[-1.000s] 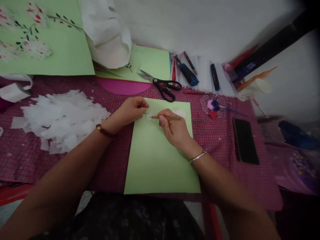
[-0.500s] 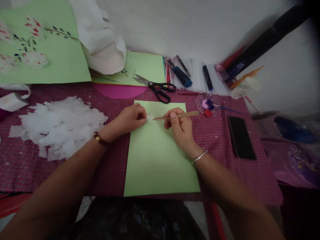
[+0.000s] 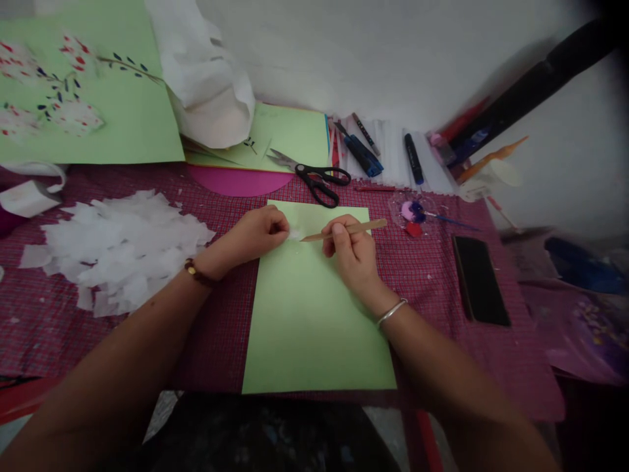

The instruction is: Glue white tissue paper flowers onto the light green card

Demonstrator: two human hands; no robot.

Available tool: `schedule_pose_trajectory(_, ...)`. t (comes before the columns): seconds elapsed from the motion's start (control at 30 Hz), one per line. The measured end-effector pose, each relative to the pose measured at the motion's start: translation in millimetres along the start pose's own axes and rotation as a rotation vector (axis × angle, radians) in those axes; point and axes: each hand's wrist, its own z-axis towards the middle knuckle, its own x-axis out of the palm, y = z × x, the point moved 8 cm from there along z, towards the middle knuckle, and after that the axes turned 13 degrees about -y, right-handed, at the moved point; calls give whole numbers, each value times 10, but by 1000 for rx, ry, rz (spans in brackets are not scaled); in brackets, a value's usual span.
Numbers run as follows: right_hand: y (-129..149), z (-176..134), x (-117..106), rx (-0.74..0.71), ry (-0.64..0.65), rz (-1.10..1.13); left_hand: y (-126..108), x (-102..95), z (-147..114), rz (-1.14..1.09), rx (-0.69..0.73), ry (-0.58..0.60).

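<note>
- Standing at the far left, a green sheet with blossoms (image 3: 132, 128) shows pale, red-flecked flower heads and dark leaves on thin stems.
- Below it, a white handled object (image 3: 30, 198) sits at the edge of view on the surface (image 3: 216, 354), which is covered in dark pink checked cloth.
- To the right of that spreads a loose heap of white pieces (image 3: 122, 252), thin and overlapping.
- Farther back, a crumpled white bundle (image 3: 216, 98) leans in front of more green paper.
- The left hand (image 3: 258, 235) rests over the top left edge of a plain green sheet (image 3: 317, 321), thumb and fingertips drawn together beside a small white scrap (image 3: 295, 234); whether they grip it, I cannot tell.
- That scrap lies near the top of the plain sheet, between the two hands, which are apart from each other.
- Beyond the sheet lie black-handled scissors (image 3: 322, 176), blades parted.
- The right hand (image 3: 354, 255) is clamped on a wooden stick (image 3: 366, 227), its pointed end just beside the scrap.
- Behind are a blue cutter (image 3: 363, 156) and a dark marker (image 3: 413, 159).
- Next comes a clear dish (image 3: 396, 211) with pink, purple and red blobs and a thin blue brush (image 3: 455, 222).
- A dark phone (image 3: 480, 280) lies at the far right of the cloth.
</note>
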Motion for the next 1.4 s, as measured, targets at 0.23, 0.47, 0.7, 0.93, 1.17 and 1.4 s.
schedule_pose_trajectory(0.23,-75,-1,119,19,56,0,-36,-22,2,-13,26,12)
schedule_pose_trajectory(0.47,-118,-8,165,23,78,-8,-21,33,-21,-160,-78,26)
schedule_pose_trajectory(0.7,-28,12,-10,69,-68,45,21,41,5,-47,-25,4)
schedule_pose_trajectory(0.93,-60,-94,-99,171,-81,106,-83,15,-25,-17,85,-16)
schedule_pose_trajectory(1.17,-173,-124,-49,321,-54,199,-121,-87,-22,2,32,-53)
schedule_pose_trajectory(1.4,-276,-143,-88,413,-75,254,241,-1440,-166,92,-79,-128)
